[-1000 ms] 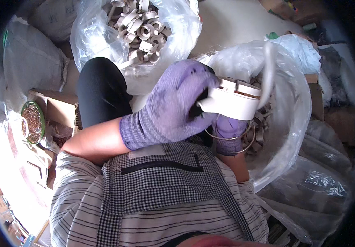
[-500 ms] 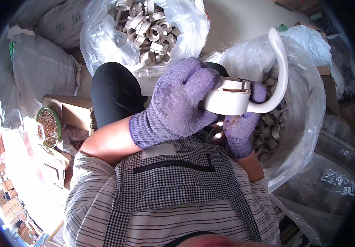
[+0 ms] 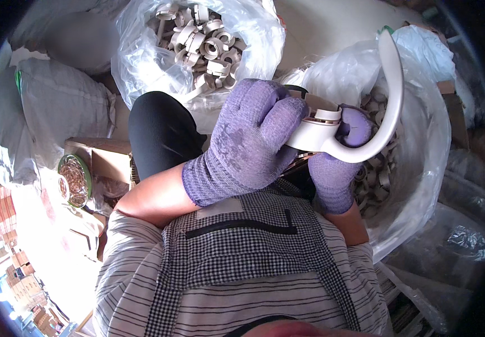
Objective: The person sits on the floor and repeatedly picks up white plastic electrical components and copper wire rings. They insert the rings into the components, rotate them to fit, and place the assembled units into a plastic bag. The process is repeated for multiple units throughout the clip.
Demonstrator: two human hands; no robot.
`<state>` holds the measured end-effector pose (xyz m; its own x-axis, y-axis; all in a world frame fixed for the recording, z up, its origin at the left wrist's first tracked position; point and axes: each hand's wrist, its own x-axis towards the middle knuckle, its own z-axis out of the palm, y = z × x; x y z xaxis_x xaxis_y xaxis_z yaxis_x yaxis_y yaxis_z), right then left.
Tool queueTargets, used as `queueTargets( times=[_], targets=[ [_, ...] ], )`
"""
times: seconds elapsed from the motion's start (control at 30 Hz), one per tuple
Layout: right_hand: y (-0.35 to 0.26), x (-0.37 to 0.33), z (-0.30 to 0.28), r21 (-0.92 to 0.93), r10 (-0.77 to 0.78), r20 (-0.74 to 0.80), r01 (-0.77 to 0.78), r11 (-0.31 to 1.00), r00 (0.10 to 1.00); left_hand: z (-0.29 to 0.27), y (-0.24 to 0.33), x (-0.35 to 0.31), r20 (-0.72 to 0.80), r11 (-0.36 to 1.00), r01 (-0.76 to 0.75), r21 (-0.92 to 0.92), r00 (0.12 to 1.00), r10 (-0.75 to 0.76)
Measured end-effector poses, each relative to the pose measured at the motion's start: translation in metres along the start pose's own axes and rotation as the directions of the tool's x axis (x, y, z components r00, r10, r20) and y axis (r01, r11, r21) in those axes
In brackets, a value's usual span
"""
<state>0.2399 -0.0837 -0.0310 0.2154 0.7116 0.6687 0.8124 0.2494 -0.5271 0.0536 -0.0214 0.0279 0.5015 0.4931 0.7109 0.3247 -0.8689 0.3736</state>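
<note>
Pale floor (image 3: 332,25) shows at 12 to 1 o'clock, between a left bag (image 3: 136,62) at 11 o'clock and a right bag (image 3: 422,180) at 3 o'clock, both clear plastic, both holding pale parts (image 3: 218,66). The white fitting (image 3: 314,136) is held at 2 o'clock from centre; its curved hook (image 3: 394,112) rises toward 1 o'clock. The left hand (image 3: 256,135) is curled closed over the 9 o'clock end of the body. The right hand (image 3: 338,174) is closed about the hook's root from below (part of this grip is hidden). Handling, by judgement: light, stiff, smooth; the knit gloves (image 3: 203,180) should limit slipping. Grip the thick body. Avoid levering on the slim hook, the likelier breaking point. Keep pressure off the copper-coloured band (image 3: 324,120), which appears thin.
</note>
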Motion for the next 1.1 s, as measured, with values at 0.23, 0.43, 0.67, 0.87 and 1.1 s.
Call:
queueTargets(
  times=[0.23, 0.43, 0.67, 0.87, 1.1],
  targets=[
    [-0.017, 0.011, -0.019, 0.076, -0.102, 0.109, 0.094, 0.993, 0.989, 0.002, -0.012, -0.005, 0.02, 0.996, 0.076, -0.039, 0.997, -0.075],
    [-0.013, 0.016, -0.019, 0.178, -0.114, 0.132, 0.09, 0.98, 0.985, 0.007, -0.014, -0.009, 0.054, 0.991, 0.117, -0.063, 0.992, -0.114],
    [0.004, 0.006, 0.002, 0.385, 0.192, 0.448, -0.382, 0.84, 0.873, 0.026, -0.059, -0.049, 0.547, 0.55, 0.699, -0.457, 0.709, -0.445],
    [0.044, -0.009, -0.027, 0.542, 0.515, 0.376, -0.634, 0.552, 0.77, -0.016, -0.218, -0.074, 0.583, 0.14, 0.859, -0.492, 0.445, -0.68],
    [0.157, -0.048, -0.099, -0.078, 0.502, -0.109, -0.511, 0.856, 0.858, -0.056, -0.459, -0.051, 0.408, -0.23, 0.666, -0.709, 0.121, -0.905]
  ],
)
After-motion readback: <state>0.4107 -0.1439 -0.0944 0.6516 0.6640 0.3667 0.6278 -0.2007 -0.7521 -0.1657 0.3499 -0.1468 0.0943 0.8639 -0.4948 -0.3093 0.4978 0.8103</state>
